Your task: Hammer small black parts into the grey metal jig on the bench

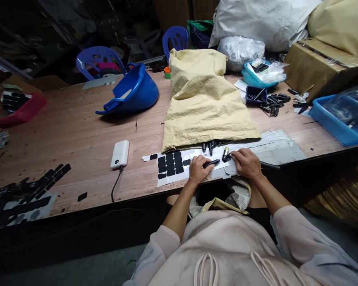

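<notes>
My left hand (199, 170) is closed on a slim black tube (211, 163), which points to the right just above the table edge. In my right hand (247, 162) is a small hammer (226, 153) with a metal head and a yellowish face; its black handle (270, 165) sticks out on the far side of the fist. The hammer head is close to the tube's tip, over a small dark piece. Left of my left hand lies a white sheet (185, 178) with rows of black rounded stickers (170, 163). Several black cylindrical parts (211, 147) protrude from the sack's mouth.
A cream woven sack (207, 103) lies ahead of my hands. To the left are a white power bank (119, 154) with a cable, a tipped blue basin (137, 91) and black strips (44, 186). Blue trays (325, 119) and a cardboard box (319, 73) stand right.
</notes>
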`<state>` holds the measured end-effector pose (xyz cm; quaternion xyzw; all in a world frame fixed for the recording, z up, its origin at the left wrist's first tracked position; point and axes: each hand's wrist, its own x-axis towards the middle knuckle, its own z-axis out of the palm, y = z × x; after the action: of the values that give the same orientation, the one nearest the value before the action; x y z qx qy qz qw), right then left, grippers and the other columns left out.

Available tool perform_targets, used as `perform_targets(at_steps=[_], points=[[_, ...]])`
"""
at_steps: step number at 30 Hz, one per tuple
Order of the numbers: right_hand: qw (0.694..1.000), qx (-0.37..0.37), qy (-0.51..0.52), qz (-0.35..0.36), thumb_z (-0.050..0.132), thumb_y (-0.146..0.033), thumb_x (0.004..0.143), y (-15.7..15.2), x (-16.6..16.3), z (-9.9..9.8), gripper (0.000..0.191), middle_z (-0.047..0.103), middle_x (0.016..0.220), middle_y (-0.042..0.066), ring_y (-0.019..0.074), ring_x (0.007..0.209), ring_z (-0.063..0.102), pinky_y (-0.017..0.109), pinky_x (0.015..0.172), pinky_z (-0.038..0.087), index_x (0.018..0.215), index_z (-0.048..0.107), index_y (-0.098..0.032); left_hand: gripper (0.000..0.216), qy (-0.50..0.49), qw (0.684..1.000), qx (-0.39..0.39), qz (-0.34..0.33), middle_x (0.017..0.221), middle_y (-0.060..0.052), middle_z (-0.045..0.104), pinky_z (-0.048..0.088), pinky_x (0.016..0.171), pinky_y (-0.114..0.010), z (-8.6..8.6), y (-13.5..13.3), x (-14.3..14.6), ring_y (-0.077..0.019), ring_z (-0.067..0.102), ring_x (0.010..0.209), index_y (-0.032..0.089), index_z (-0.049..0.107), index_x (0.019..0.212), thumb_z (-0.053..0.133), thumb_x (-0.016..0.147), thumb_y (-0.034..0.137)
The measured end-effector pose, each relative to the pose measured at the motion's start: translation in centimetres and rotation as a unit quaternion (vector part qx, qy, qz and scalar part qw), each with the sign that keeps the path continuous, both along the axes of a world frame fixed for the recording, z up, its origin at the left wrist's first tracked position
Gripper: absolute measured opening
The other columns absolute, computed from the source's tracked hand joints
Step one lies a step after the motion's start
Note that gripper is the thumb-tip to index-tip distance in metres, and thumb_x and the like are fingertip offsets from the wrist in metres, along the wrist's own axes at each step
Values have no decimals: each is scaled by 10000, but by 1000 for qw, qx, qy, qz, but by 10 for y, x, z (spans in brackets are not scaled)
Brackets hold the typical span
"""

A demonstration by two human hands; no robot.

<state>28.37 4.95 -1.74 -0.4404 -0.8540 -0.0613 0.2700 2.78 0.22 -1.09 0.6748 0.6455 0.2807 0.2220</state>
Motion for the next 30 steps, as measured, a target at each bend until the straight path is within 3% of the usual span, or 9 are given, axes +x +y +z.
perform_targets(at_steps=[8, 12, 16, 19, 22, 26, 30], points=[[1000, -1, 4, -3, 526, -253, 1022, 0, 0, -1, 232, 650, 926, 72, 235, 881, 521, 362, 824, 415, 1134, 727, -223, 146, 17, 988, 107, -113, 1213, -86, 688, 441, 1031, -468, -9, -73, 25, -281, 580, 1153, 244, 799, 1005, 800, 870, 300], [1000, -6, 6, -7, 536, -245, 1007, 0, -1, -1, 230, 646, 928, 74, 237, 883, 513, 370, 826, 414, 1129, 730, -225, 260, 44, 985, 118, -116, 1319, -110, 660, 423, 1078, -515, -12, -91, 35, -332, 556, 1246, 254, 790, 1054, 847, 808, 316], [1000, -13, 10, -9, 542, -251, 1002, 0, -1, -2, 229, 639, 935, 75, 239, 895, 508, 367, 827, 406, 1130, 730, -227, 245, 23, 992, 121, -38, 1094, -87, 733, 472, 992, -464, 0, -62, 26, -289, 619, 1078, 241, 771, 1060, 804, 841, 345], [1000, -21, 12, -9, 539, -253, 1003, 0, -2, -3, 232, 640, 951, 76, 240, 906, 506, 362, 828, 399, 1133, 729, -229, 127, 6, 990, 100, 99, 930, -66, 726, 497, 894, -400, 13, -14, 12, -250, 644, 943, 222, 762, 985, 714, 898, 301], [1000, -23, 11, -13, 536, -261, 1005, 0, -2, -3, 230, 641, 951, 76, 240, 904, 502, 359, 831, 394, 1127, 729, -231, 96, -4, 980, 15, 199, 896, -51, 710, 505, 843, -351, 23, 32, 2, -231, 660, 909, 219, 755, 926, 702, 893, 292], [1000, -23, 9, -10, 533, -267, 1008, 0, -2, -3, 232, 643, 954, 78, 241, 905, 502, 356, 832, 394, 1126, 729, -230, 122, 32, 975, -63, 212, 978, -69, 726, 499, 802, -326, 30, 58, 1, -246, 672, 987, 213, 749, 865, 746, 853, 335], [1000, -26, 9, -12, 531, -264, 1007, 0, -2, -2, 234, 639, 957, 80, 241, 908, 504, 356, 835, 396, 1128, 728, -230, 85, 63, 971, -79, 215, 1007, -57, 730, 485, 775, -321, 29, 46, -3, -246, 672, 980, 226, 738, 821, 743, 826, 311]])
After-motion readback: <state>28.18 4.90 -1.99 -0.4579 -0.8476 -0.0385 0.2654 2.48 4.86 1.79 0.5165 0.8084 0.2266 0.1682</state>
